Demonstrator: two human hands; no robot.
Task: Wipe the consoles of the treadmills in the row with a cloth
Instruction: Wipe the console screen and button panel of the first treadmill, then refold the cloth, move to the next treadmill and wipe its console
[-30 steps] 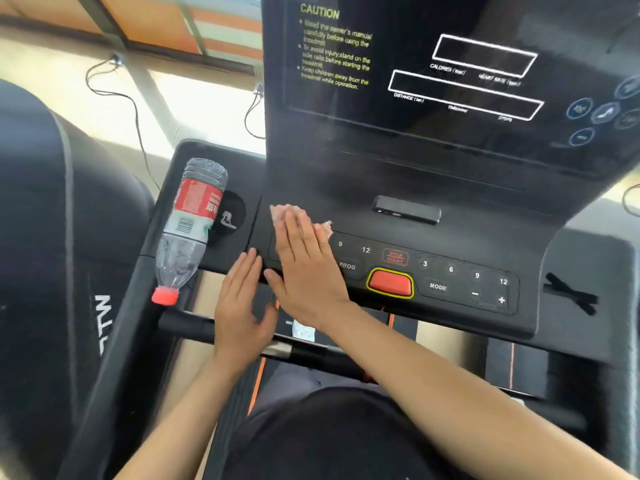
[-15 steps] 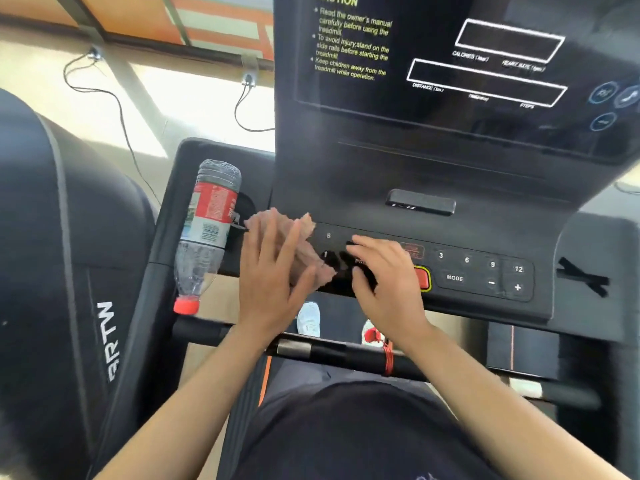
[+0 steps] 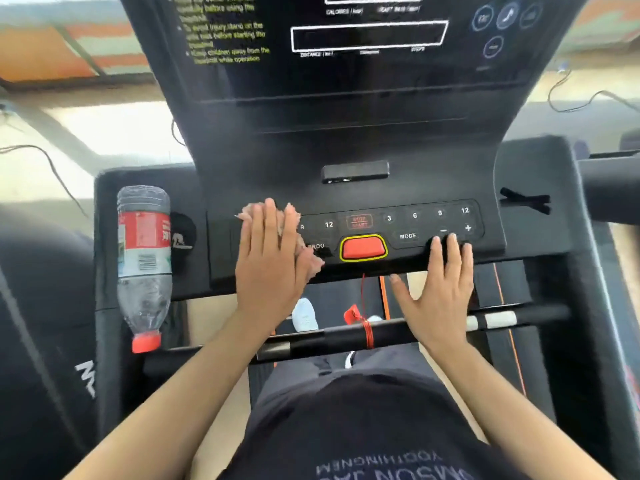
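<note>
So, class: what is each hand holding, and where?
Left hand presses the cloth flat under its palm on the console. Right hand holds nothing.

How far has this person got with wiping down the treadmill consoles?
Nothing looks clearly finished. In hand: the left hand presses a pinkish cloth flat on the left end of this console's button panel; the right hand rests empty at the panel's right edge. Left: the red button, the right-hand keys, the display, and any other treadmills.

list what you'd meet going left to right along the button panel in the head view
clear plastic bottle with red label → left hand flat on the pinkish crumpled cloth → red oblong button with yellow rim → right hand → black crossed straps
</note>
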